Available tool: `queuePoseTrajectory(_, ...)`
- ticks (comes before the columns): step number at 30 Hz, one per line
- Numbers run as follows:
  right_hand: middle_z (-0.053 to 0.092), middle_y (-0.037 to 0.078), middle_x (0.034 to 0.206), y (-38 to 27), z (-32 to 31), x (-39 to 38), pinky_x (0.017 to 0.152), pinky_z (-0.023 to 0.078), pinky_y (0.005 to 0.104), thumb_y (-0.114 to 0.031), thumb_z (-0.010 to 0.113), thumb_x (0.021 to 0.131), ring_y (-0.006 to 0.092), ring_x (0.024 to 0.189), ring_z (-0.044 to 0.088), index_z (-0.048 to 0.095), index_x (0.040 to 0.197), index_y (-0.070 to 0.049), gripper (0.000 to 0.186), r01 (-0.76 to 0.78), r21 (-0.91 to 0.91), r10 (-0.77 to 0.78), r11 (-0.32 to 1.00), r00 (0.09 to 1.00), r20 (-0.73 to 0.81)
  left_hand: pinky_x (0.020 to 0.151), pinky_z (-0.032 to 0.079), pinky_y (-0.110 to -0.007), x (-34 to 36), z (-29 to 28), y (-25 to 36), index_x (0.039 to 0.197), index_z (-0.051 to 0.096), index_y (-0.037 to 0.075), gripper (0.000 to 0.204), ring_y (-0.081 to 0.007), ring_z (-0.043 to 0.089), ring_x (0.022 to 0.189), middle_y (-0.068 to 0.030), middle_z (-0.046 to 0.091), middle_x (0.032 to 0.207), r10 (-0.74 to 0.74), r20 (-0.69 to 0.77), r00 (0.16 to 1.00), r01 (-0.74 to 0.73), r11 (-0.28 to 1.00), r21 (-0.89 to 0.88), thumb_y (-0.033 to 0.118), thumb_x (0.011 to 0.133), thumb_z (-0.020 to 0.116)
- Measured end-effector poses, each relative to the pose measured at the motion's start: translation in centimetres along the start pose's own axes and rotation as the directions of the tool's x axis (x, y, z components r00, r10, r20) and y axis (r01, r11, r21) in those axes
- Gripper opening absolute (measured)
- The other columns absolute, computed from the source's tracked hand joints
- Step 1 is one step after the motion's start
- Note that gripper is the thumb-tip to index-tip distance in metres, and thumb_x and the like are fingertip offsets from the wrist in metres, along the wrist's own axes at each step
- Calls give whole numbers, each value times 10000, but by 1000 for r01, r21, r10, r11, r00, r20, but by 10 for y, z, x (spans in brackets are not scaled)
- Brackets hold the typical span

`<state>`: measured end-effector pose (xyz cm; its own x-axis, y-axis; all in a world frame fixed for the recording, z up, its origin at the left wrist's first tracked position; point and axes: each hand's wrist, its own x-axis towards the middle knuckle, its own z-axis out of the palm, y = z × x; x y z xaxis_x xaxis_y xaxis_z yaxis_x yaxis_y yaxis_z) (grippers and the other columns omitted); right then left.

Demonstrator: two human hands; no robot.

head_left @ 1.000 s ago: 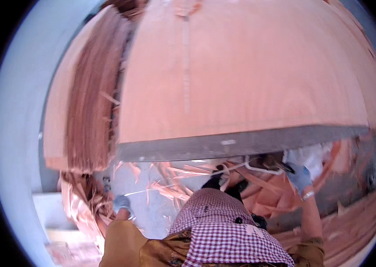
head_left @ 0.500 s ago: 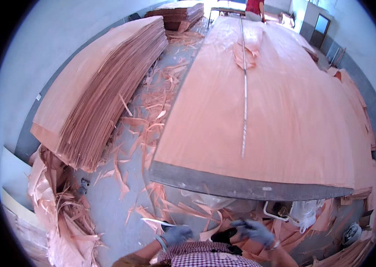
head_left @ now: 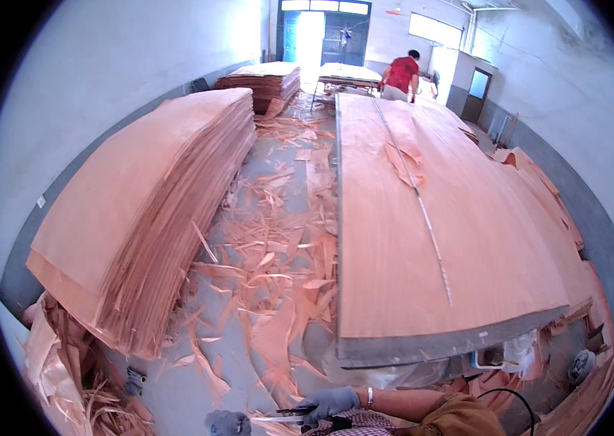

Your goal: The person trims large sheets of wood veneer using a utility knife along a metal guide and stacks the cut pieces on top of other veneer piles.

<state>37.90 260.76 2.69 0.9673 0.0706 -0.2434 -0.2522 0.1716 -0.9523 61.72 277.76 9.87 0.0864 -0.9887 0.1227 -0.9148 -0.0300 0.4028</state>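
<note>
My right hand (head_left: 327, 403), in a grey glove, crosses the bottom of the view from the right, closed on a black-handled tool (head_left: 305, 411). My left hand (head_left: 228, 423), also gloved, is low at the bottom edge with fingers curled; a pale narrow strip (head_left: 271, 419) runs between it and my right hand, and whether the left grips it is unclear. Beyond them lies a large table (head_left: 423, 349) with a grey edge, covered by pinkish wood veneer sheets (head_left: 496, 247). A long thin rod (head_left: 434, 247) lies on the sheets, across a torn piece near the far end.
A tall veneer stack (head_left: 125, 211) stands left, more stacks (head_left: 271, 83) behind it. Scraps (head_left: 271, 276) litter the aisle and heap at lower left (head_left: 60, 363). A person (head_left: 398, 76) in red stands past the table, near double doors (head_left: 343, 40) in the back wall.
The view has lifted, showing doors and more room, and the table sits further right. My hands, wide apart a second ago, have come close together, the right one moving leftward with the tool.
</note>
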Motion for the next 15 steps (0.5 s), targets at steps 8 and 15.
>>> queuePoseTrajectory(8, 650, 49, 875, -87, -148, 77, 730, 495, 292, -253, 603, 903, 136, 794, 598, 618, 1105, -44, 291, -137, -326, 64, 935, 972, -224, 601, 392, -451, 67, -75, -152, 641, 567, 98, 106, -317, 545, 657, -112, 567, 653, -222, -462, 859, 421, 819, 390, 119, 719, 636)
queuePoseTrajectory(15, 659, 85, 819, -142, -306, 104, 683, 501, 293, -172, 670, 838, 145, 737, 617, 642, 994, -29, 213, -230, -359, 37, 904, 882, -470, 603, 410, -466, 122, -128, -277, 626, 557, 110, 126, -321, 558, 667, -108, 577, 656, -465, -597, 654, 749, 511, 422, 156, 717, 632)
